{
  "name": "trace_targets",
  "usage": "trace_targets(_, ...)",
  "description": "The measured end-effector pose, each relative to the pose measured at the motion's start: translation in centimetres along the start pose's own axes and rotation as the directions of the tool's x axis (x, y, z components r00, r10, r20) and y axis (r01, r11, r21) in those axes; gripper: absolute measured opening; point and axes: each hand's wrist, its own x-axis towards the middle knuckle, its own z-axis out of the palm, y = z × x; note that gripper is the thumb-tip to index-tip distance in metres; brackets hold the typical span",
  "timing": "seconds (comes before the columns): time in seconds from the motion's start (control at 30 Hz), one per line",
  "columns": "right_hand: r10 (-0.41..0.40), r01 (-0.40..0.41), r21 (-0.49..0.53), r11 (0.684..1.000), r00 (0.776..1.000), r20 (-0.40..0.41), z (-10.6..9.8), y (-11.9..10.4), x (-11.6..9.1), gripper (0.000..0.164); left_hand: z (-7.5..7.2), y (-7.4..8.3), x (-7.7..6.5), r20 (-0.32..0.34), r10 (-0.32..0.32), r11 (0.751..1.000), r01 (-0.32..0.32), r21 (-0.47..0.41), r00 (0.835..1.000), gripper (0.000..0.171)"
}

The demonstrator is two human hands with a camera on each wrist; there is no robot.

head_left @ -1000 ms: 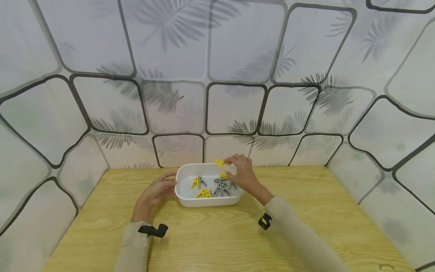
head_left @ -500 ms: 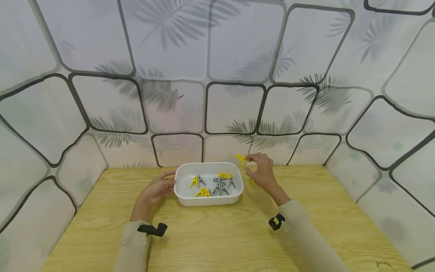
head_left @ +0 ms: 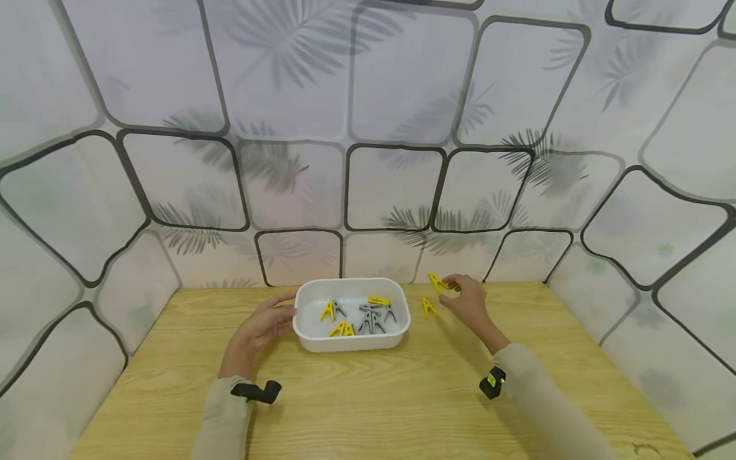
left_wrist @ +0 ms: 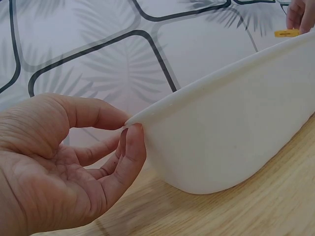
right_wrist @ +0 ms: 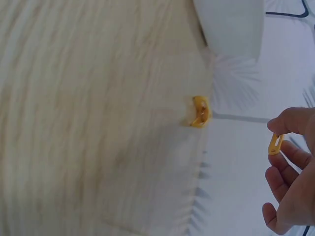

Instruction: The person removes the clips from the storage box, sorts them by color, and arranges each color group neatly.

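My left hand (head_left: 266,326) pinches the left end of the rim of a white plastic basin (head_left: 351,344); in the left wrist view thumb and fingertips meet at its edge. Several yellow and grey clothespins lie inside, among them a yellow clothespin (head_left: 378,300) near the back wall and a grey clothespin (head_left: 390,314) at the right. My right hand (head_left: 470,305) is raised right of the basin, pinching a yellow clothespin (head_left: 437,282) between thumb and finger. Another yellow clothespin (head_left: 429,308) stands on the table below and left of that hand.
The wooden table (head_left: 356,402) runs back to a patterned wall covering (head_left: 391,185), which also encloses both sides. Black wrist cameras are strapped over both sleeves.
My right hand has carried its yellow clothespin rightward, from over the basin to beyond its right side. The clothespin on the table now shows fully. My left hand stays at the rim.
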Motion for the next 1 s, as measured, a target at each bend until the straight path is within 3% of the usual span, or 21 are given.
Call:
trace_targets(0.43,0.022,-0.020,-0.085,0.996,0.999,0.025,0.5,2.1,-0.7,0.028,-0.4,0.0,-0.1,-0.011,-0.006,1.000,0.006,0.018,1.000,0.062)
trace_targets(0.73,0.057,-0.051,-0.082,0.995,0.996,0.072,0.9,2.8,-1.4,0.027,-0.2,-0.2,-0.3,0.001,-0.005,1.000,0.005,-0.002,1.000,0.061)
trace_targets(1.0,0.069,-0.062,-0.112,0.992,0.996,0.060,1.5,3.0,-1.5,0.028,0.0,0.2,-0.3,0.013,-0.008,1.000,0.008,0.002,1.000,0.063)
